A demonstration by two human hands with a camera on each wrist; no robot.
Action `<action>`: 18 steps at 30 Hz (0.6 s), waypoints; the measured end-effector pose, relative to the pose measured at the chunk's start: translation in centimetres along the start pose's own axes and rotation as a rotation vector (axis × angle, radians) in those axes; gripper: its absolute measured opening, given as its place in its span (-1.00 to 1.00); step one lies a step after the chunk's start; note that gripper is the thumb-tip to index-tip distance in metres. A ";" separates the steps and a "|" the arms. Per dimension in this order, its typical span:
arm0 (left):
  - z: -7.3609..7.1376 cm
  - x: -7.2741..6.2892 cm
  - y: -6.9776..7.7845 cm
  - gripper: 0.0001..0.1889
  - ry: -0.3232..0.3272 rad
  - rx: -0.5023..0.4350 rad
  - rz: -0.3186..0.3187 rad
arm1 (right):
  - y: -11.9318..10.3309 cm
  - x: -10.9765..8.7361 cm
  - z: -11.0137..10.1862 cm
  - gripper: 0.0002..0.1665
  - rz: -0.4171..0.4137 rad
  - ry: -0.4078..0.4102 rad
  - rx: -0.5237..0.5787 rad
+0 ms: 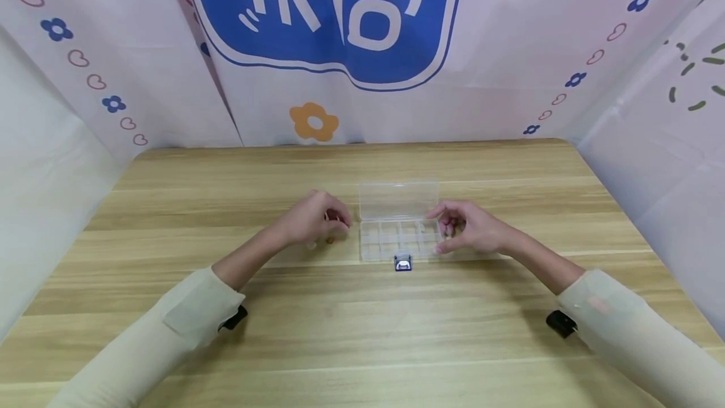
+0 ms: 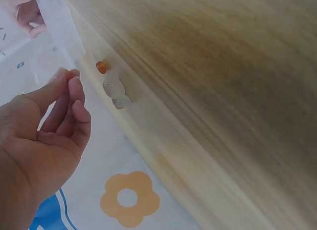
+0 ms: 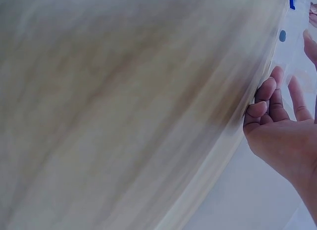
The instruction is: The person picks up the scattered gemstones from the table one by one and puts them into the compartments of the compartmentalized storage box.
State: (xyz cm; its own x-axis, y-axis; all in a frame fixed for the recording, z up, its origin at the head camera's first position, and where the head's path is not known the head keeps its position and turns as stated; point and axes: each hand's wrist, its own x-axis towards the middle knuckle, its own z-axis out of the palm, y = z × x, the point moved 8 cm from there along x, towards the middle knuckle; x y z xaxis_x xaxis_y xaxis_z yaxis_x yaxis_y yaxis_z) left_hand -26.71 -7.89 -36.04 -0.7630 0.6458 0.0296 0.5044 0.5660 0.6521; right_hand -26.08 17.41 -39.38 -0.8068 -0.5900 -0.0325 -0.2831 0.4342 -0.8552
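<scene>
A clear plastic box point(image 1: 391, 247) sits open on the wood-grained bench point(image 1: 362, 332), toward its far edge and slightly right of midway between its left and right edges. The thin, see-through lid point(image 1: 398, 200) stands raised along the box's far side; a blue latch point(image 1: 403, 262) marks the side facing the bench's near edge. Straight dividers point(image 1: 400, 232) split the interior into small rectangular compartments, whose contents I cannot make out from my remote post. The right hand point(image 1: 472, 228) grips the box's right end, thumb and index spread wide, the other fingers curled. Off the box's left end, the left hand point(image 1: 314, 219) has its fingertips drawn narrowly together; I cannot tell whether anything is between them. Beside it on the bench, my left wrist feed shows a translucent orange bead point(image 2: 101, 67) and two smooth, rounded clear pieces point(image 2: 114, 87), the clear pair touching. White cloth point(image 1: 272, 106) hangs beyond the far edge.
</scene>
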 end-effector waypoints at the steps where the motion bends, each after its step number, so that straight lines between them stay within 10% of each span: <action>1: 0.0 0.0 0.0 -0.94 0.002 -0.002 -0.002 | 0.0 0.0 0.0 -0.36 0.001 0.001 -0.001; 18: 0.2 0.3 0.9 -0.91 -0.018 -0.014 0.031 | 0.1 0.0 0.0 -0.37 -0.003 0.002 -0.007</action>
State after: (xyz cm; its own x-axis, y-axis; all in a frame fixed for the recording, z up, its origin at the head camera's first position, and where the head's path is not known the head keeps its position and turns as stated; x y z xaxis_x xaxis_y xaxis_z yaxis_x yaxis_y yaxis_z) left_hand -26.41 -7.08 -35.59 -0.7392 0.6725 0.0362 0.5221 0.5383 0.6615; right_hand -26.11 17.51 -39.48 -0.8071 -0.5897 -0.0290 -0.2891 0.4375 -0.8515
